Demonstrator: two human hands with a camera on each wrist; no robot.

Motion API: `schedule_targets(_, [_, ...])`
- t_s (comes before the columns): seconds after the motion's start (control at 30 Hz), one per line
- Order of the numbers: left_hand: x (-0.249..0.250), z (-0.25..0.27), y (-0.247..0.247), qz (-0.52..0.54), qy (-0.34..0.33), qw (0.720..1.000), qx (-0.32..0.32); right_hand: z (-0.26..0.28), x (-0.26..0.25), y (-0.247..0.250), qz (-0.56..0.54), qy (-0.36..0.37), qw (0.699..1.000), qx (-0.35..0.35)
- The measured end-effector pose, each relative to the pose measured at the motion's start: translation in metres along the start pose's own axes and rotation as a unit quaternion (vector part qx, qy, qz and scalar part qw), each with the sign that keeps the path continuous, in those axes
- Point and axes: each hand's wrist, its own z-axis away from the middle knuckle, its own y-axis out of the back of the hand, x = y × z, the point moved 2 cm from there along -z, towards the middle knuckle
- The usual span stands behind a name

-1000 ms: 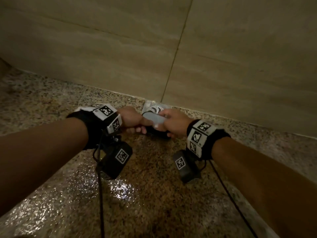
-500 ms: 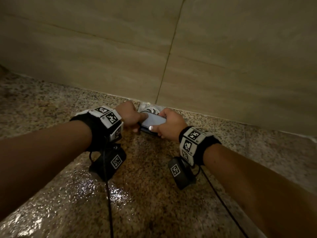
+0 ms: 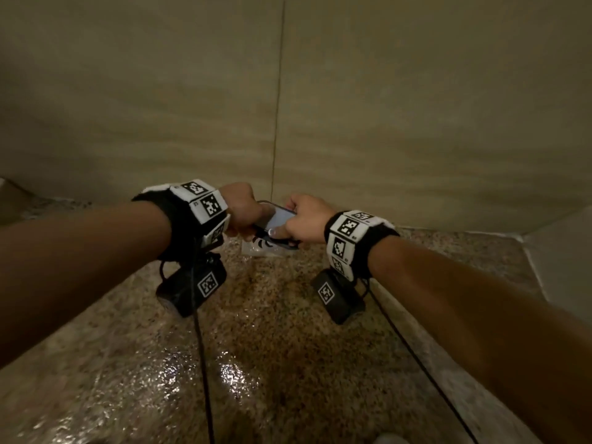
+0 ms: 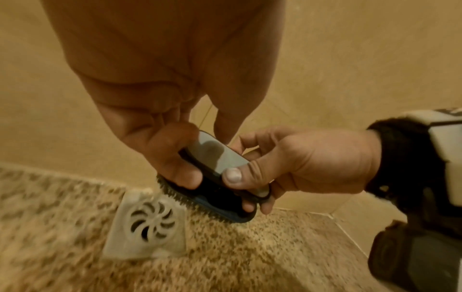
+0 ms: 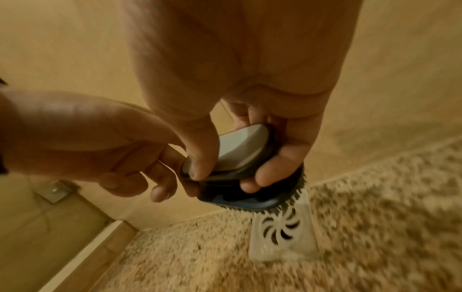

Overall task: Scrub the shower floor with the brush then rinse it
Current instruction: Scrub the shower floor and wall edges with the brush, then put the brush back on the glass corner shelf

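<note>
Both hands hold a small oval scrub brush (image 3: pixel 275 221) with a pale grey top, a dark body and short dark bristles. It hangs lifted off the wet speckled granite shower floor (image 3: pixel 288 363), just above the white square drain cover (image 3: pixel 261 248). My left hand (image 3: pixel 243 209) grips its left end, fingers curled around the side (image 4: pixel 175 164). My right hand (image 3: pixel 304 219) grips the right end, thumb on the top (image 4: pixel 232 174). The wrist views show the brush (image 5: pixel 237 158) tilted, bristles near the drain (image 5: pixel 282 233).
A beige tiled wall (image 3: pixel 384 107) with a vertical grout line rises right behind the drain. A raised ledge (image 3: pixel 560 257) borders the floor on the right. A metal bracket (image 5: pixel 53 190) sits low on the side wall. Black wrist cables hang over the floor.
Both hands have raised the brush off the floor beside the drain, and it now hangs above the drain cover. The head view has tilted up toward the wall.
</note>
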Motion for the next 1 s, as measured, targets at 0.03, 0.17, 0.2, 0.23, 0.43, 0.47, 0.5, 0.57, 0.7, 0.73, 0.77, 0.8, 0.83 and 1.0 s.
schedule_targets(0.03, [0.008,0.006,0.009,0.004,0.001,1.0,-0.008,0.009,-0.007,0.014,0.011,0.0,1.0,0.002])
schedule_targets(0.17, [0.048,0.04,0.046,0.038,-0.007,0.999,-0.032,0.047,-0.031,0.064,-0.004,-0.024,1.0,0.017])
schedule_targets(0.2, [0.058,0.05,0.052,0.04,-0.01,0.999,-0.035,0.058,-0.037,0.073,-0.013,-0.03,0.999,0.018])
schedule_targets(0.23, [0.069,0.064,0.061,0.039,-0.01,0.998,-0.045,0.072,-0.045,0.085,-0.022,-0.037,0.999,0.016])
schedule_targets(0.43, [0.155,0.155,0.132,0.035,-0.011,0.996,-0.081,0.167,-0.095,0.177,-0.036,-0.055,0.998,0.018])
schedule_targets(0.47, [0.173,0.17,0.147,0.038,-0.018,0.996,-0.083,0.182,-0.104,0.198,-0.028,-0.053,0.998,0.023])
schedule_targets(0.5, [0.197,0.191,0.167,0.043,-0.025,0.995,-0.085,0.201,-0.116,0.227,-0.026,-0.054,0.998,0.033])
schedule_targets(0.57, [0.249,0.234,0.206,0.065,-0.053,0.993,-0.079,0.245,-0.141,0.287,-0.022,-0.054,0.996,0.061])
schedule_targets(0.7, [0.33,0.304,0.267,0.119,-0.088,0.988,-0.053,0.316,-0.182,0.389,-0.043,-0.064,0.989,0.125])
schedule_targets(0.73, [0.354,0.324,0.282,0.12,-0.099,0.987,-0.05,0.338,-0.191,0.416,-0.051,-0.066,0.986,0.143])
schedule_targets(0.77, [0.377,0.343,0.296,0.12,-0.111,0.985,-0.047,0.359,-0.2,0.441,-0.051,-0.066,0.983,0.161])
schedule_targets(0.8, [0.396,0.36,0.306,0.13,-0.122,0.983,-0.044,0.376,-0.206,0.459,-0.053,-0.068,0.981,0.172])
schedule_targets(0.83, [0.422,0.38,0.319,0.132,-0.142,0.98,-0.04,0.401,-0.213,0.485,-0.051,-0.07,0.977,0.195])
schedule_targets(1.0, [0.54,0.471,0.371,0.174,-0.245,0.954,-0.017,0.514,-0.245,0.595,-0.032,-0.084,0.948,0.306])
